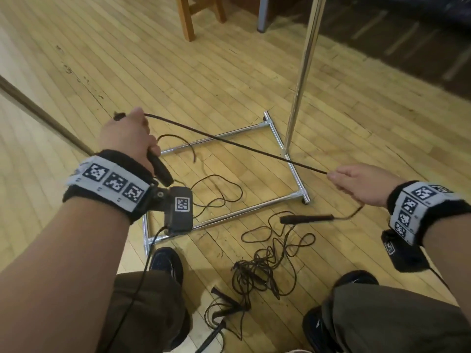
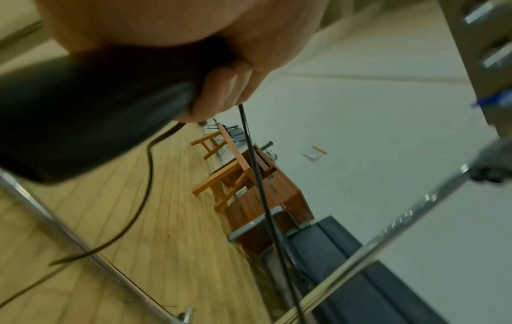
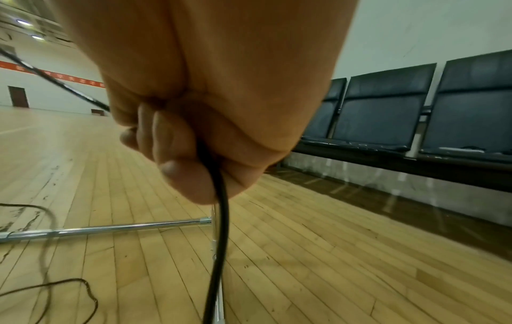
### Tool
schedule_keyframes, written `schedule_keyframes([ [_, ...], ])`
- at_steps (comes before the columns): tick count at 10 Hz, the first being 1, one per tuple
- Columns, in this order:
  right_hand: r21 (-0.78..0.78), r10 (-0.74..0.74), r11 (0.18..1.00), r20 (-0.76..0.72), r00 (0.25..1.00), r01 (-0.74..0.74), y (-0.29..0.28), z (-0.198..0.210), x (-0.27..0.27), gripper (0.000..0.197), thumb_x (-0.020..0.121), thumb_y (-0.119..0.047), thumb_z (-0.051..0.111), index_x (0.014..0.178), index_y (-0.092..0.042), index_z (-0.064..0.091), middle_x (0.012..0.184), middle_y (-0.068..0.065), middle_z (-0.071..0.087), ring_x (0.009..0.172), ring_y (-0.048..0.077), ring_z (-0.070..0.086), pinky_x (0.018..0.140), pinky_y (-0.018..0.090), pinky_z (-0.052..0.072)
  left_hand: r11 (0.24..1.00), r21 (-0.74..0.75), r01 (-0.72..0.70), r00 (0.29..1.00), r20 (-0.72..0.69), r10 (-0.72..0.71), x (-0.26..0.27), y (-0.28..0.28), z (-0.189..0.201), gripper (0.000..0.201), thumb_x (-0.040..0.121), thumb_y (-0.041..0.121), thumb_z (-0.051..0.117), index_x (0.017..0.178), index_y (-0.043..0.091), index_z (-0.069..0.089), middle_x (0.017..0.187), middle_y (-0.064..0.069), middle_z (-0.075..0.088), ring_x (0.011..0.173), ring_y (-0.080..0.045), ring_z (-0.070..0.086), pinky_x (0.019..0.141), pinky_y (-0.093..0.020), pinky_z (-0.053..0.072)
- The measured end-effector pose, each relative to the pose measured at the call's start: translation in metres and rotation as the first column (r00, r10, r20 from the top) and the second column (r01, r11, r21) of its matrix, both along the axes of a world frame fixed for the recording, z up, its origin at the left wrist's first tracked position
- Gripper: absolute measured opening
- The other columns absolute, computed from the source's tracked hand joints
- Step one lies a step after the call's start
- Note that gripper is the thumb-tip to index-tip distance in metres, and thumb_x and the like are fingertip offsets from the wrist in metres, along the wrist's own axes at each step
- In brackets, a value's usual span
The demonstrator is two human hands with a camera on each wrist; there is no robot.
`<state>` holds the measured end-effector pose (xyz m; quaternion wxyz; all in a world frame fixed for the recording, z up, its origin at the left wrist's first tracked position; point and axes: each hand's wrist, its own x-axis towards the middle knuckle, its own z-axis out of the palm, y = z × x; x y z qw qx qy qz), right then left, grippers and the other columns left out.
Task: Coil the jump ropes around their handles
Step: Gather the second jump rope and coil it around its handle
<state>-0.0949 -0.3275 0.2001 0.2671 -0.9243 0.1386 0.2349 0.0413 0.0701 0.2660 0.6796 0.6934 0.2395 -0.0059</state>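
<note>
My left hand [image 1: 128, 137] grips a black jump rope handle [image 1: 160, 167], whose lower end sticks out toward my wrist; the handle [image 2: 83, 114] fills the left wrist view. From the top of that fist a black rope [image 1: 237, 143] runs taut to my right hand [image 1: 362, 186], which holds it in a closed fist [image 3: 191, 136]. Below the right fist the rope [image 3: 220, 230] drops to the second handle [image 1: 305, 219], low over the floor; whether it hangs or lies there I cannot tell. More rope loops [image 1: 219, 192] lie slack inside the rack base.
A chrome rack base [image 1: 293, 169] with an upright pole [image 1: 304, 64] stands on the wooden floor ahead. Other tangled ropes [image 1: 265, 271] and black handles [image 1: 224, 303] lie between my shoes [image 1: 165, 263]. Wooden chair legs [image 1: 187, 19] stand farther back, black bench seats [image 3: 387, 105] to the right.
</note>
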Motion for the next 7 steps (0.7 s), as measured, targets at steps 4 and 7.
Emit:
schedule_keyframes([
  [4,-0.057,-0.028,0.998,-0.211,0.977,0.016,0.018,-0.004,0.005,0.038,0.106,-0.037,0.042,0.095,-0.007,0.063,0.068,0.002,0.051,0.055,0.017,0.044,0.05,0.029,0.039,0.979,0.204,0.023,1.0,0.001,-0.023,-0.01,-0.009,-0.002,0.027,0.102,0.038,0.064,0.128,0.032,0.065,0.108,0.008,0.071,0.058,-0.008,0.063,0.055,-0.027,0.056],
  [7,0.553,0.02,0.831,0.088,0.996,-0.065,0.103,0.088,0.029,0.033,0.107,-0.033,0.049,0.081,-0.015,0.061,0.056,-0.006,0.042,0.047,0.01,0.034,0.044,0.025,0.03,0.418,0.182,0.89,0.427,-0.012,-0.904,-0.059,-0.081,-0.009,0.016,0.104,0.041,0.063,0.108,0.029,0.073,0.088,0.008,0.078,0.053,-0.012,0.062,0.049,-0.026,0.053],
])
